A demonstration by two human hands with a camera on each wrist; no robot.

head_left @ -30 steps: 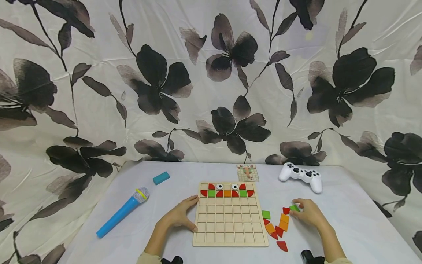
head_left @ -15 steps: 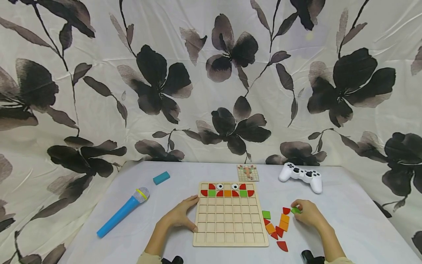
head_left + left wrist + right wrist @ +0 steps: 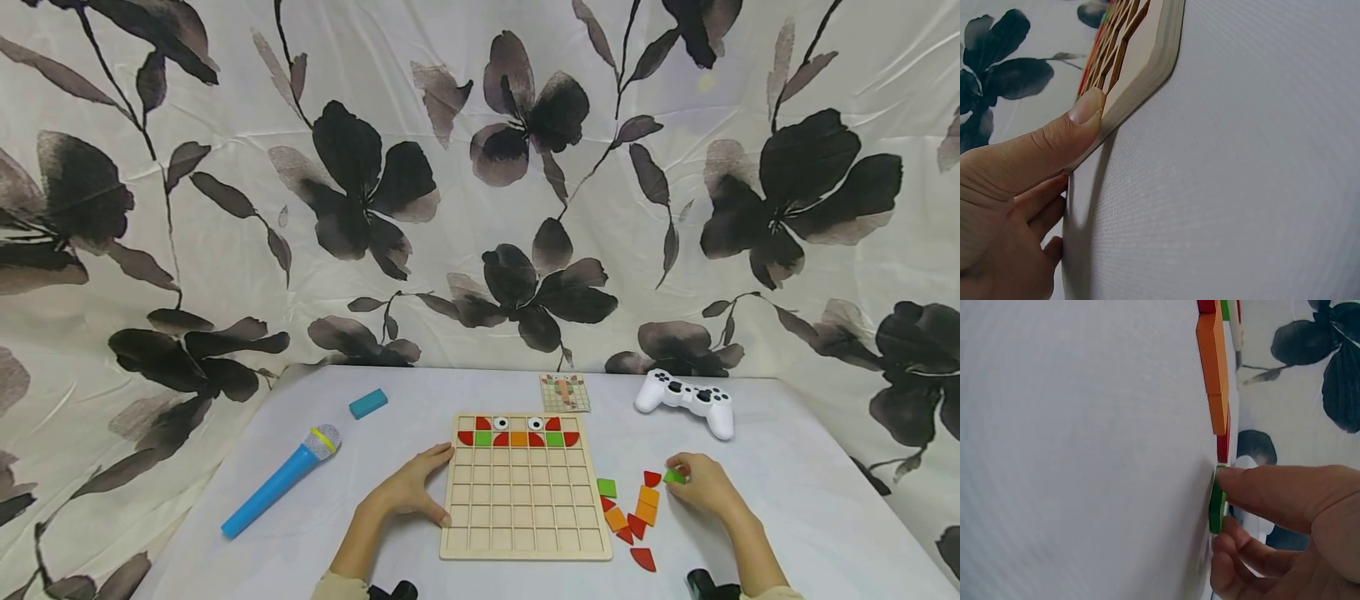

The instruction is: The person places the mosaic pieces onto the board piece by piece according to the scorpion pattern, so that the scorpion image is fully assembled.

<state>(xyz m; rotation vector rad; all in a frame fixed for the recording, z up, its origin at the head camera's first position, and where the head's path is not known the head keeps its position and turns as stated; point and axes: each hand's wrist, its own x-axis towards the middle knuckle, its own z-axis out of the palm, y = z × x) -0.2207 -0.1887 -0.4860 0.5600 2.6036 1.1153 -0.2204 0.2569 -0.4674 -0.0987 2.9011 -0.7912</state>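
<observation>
A wooden grid board point(image 3: 525, 545) lies flat, with red, green and orange pieces and two eye pieces set in its far rows. My left hand point(image 3: 408, 490) rests along the board's left side, fingers spread; its thumb point(image 3: 1060, 140) touches the board's edge in the left wrist view. Right of the board, my right hand point(image 3: 703, 486) pinches a green square block point(image 3: 1217, 501) between thumb and fingers, low over the white cloth. Beside that block lies a red wedge piece point(image 3: 652, 478), with two orange squares point(image 3: 647, 505) just nearer.
More loose pieces, such as a green square point(image 3: 607, 488) and a red quarter-round point(image 3: 643, 558), lie along the board's right side. Farther back are a pattern card point(image 3: 566, 392) and a white game controller point(image 3: 686, 402). To the left are a blue microphone point(image 3: 281, 481) and a teal block point(image 3: 369, 403).
My right hand's fingers shift slightly around the green square block, which turns a little in their pinch. The left hand and the board stay in place.
</observation>
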